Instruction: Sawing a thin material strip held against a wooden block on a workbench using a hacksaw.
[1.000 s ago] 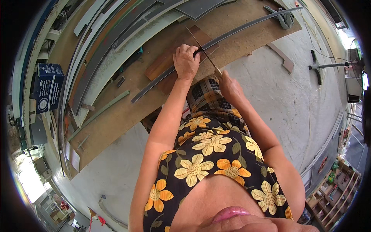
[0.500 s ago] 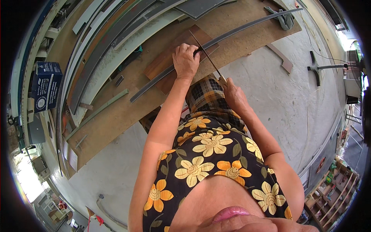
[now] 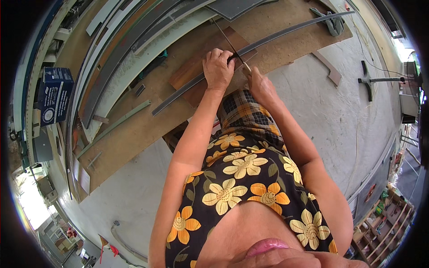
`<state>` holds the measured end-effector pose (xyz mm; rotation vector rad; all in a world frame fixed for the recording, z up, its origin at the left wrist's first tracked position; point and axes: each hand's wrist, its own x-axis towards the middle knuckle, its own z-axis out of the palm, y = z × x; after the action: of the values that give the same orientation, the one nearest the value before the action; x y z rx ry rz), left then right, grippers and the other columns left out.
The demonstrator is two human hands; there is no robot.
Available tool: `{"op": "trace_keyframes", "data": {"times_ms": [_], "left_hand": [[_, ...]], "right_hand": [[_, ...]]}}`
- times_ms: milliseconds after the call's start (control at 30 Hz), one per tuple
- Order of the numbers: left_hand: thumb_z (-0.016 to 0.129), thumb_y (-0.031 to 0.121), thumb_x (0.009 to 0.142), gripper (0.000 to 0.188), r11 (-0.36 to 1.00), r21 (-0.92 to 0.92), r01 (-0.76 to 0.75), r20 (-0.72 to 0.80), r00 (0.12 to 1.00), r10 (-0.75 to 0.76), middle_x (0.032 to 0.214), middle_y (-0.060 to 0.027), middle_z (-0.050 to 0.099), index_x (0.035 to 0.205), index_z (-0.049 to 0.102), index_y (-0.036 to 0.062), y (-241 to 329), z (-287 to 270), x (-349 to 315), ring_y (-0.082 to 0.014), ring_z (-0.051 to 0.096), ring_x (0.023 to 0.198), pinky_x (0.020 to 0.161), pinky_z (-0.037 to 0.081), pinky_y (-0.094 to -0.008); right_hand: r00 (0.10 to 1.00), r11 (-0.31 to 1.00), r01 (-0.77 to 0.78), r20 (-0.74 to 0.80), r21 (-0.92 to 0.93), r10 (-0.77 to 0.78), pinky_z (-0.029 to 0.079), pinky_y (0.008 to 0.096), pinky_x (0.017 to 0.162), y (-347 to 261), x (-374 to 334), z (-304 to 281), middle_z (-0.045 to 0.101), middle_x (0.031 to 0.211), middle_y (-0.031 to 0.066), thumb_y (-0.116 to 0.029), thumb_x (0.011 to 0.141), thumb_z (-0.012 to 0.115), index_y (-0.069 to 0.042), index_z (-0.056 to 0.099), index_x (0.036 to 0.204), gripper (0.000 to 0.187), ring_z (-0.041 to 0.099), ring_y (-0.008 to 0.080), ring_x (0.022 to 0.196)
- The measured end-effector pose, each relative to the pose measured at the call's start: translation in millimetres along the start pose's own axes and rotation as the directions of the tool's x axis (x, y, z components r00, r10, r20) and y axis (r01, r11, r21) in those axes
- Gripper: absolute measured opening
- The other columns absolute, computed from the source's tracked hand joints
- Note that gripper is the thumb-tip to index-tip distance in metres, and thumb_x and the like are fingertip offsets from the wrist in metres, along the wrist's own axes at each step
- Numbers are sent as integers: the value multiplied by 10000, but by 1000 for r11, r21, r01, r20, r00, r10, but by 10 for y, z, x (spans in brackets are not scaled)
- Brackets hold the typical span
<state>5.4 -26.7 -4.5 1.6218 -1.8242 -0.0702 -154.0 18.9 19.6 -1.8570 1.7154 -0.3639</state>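
A long, narrow grey strip [image 3: 286,37] lies across a reddish-brown wooden board [image 3: 185,71] on the brown work surface. My left hand [image 3: 217,71] is closed over the strip, its fingers curled around it and pressing near the board. My right hand [image 3: 262,87] grips the pale handle of a thin-bladed hand saw [image 3: 227,38]. The blade crosses the strip just to the right of my left fingertips and points away from me over the board. How deep it sits in the strip cannot be made out.
Long grey and white panels and strips [image 3: 120,53] are stacked at the far left, beside a dark blue box [image 3: 56,96]. A greenish strip [image 3: 118,127] lies on the brown work surface [image 3: 118,152]. Grey cloth [image 3: 334,24] lies at its right end; an angled flat piece [image 3: 328,69] is beyond its edge.
My right hand has pushed the saw forward and away, so its handle is now closer to the strip. My left hand stays on the strip.
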Motion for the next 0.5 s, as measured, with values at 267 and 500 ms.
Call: {"op": "trace_keyframes", "data": {"times_ms": [267,500], "left_hand": [[777,235,788,179,1000,8,15,16,1000,-15,945,0,591,931,687,176,-13,-36,-9,-239,575,974,841,455,-421],[774,228,780,178,1000,-2,3,-5,1000,-3,939,-3,581,932,694,183,-17,-1,-5,-240,570,971,836,451,-420]], "right_hand": [[976,981,-196,106,16,193,442,613,733,213,-775,-68,635,861,336,-194,979,485,-43,420,1059,184,587,558,858],[999,999,-36,32,12,35,448,605,748,13,-66,-2,637,873,338,-211,990,465,-36,422,1058,193,594,547,880]]}}
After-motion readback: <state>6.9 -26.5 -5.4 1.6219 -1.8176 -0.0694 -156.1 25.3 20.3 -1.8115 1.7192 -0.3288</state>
